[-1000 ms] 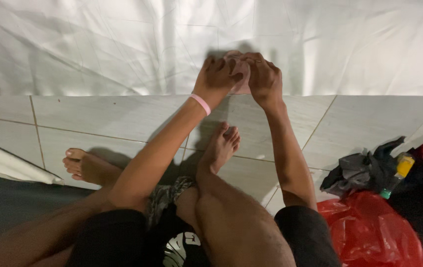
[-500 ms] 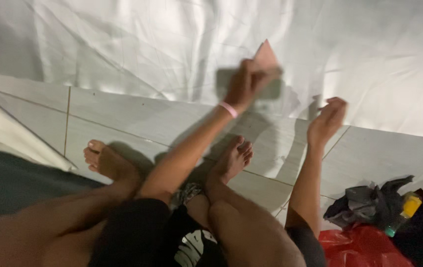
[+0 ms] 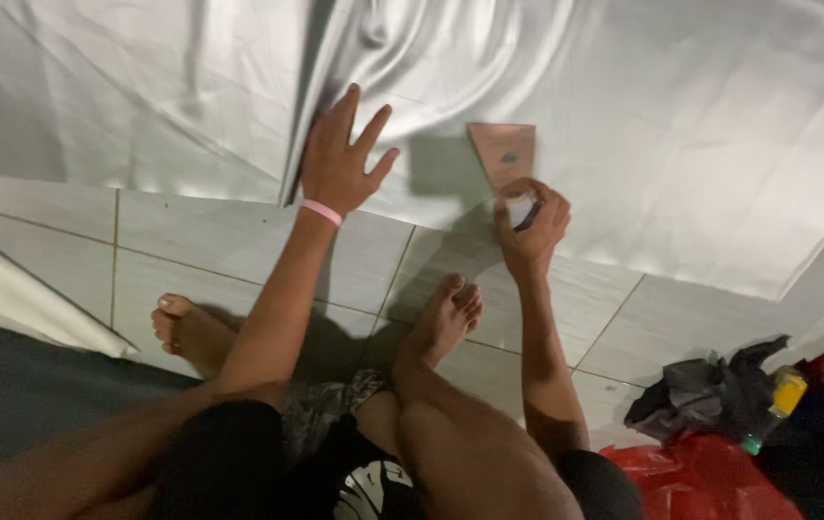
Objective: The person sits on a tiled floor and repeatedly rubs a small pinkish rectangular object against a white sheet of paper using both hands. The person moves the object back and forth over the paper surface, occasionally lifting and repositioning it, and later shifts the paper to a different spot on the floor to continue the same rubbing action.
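Left hand (image 3: 340,159) now flat on white sheet (image 3: 681,125), right hand (image 3: 530,226) gripping brown card (image 3: 503,154)

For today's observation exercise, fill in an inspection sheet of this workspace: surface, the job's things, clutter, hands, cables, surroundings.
Surface: pale tiled floor, partly covered by a white sheet.
Job's things: the sheet, creased, with a fold running up from the left hand; a brown wedge-shaped piece lying on it.
Clutter: red bag, dark cloth, bottle with yellow cap, all at the right.
Hands: left hand spread flat on the sheet, pink wristband on its wrist; right hand closed on a small pale object at the wedge's lower end, kind unclear.
Cables: nothing seen.
Surroundings: dark mat at left; the person's bare feet on the tiles.
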